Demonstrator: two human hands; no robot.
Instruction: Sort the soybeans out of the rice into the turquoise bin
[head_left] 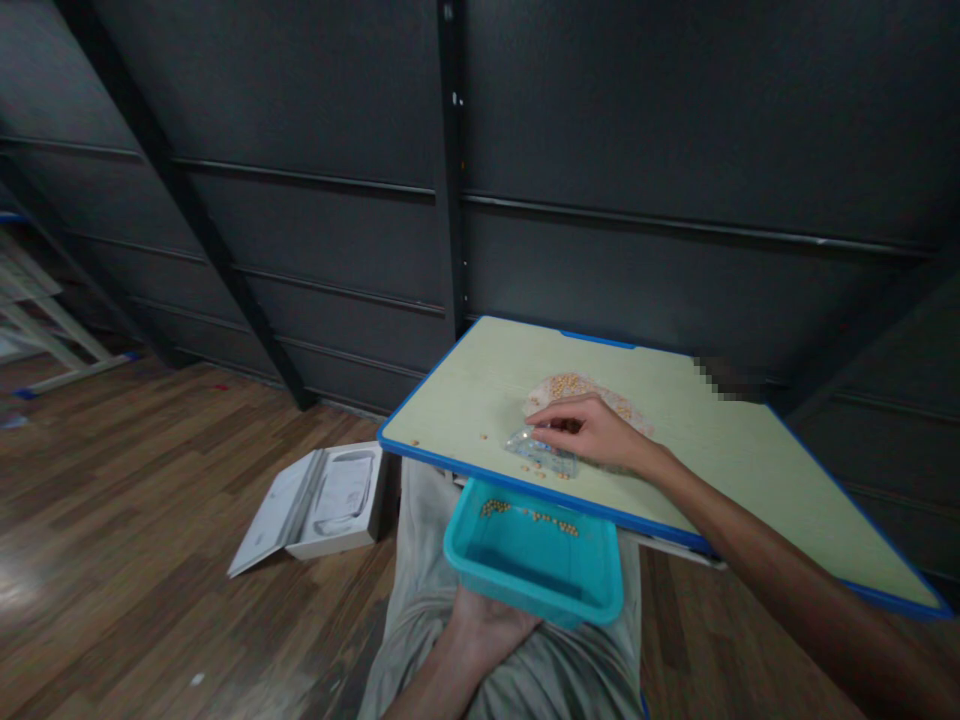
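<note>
My left hand (491, 622) is under a turquoise plastic tray (536, 590), holding it over my lap against the table's front edge. Small gold-coloured beads (556, 521) lie along the tray's far side; the fingers beneath are mostly hidden. Above the tabletop, my right hand (596, 430) has its fingers bent and closed on a clear, crinkled plastic bag (551, 457). Just behind that hand a pile of gold and pale beads (570, 384) lies on the table, partly covered by the hand. A few loose beads (540, 474) are scattered near the front edge.
The pale yellow table (720, 440) has a blue rim and stands against a dark panelled wall (337, 230). On the wooden floor to the left lies an open white box (341, 495) with papers inside. A pale metal frame (67, 340) stands at far left.
</note>
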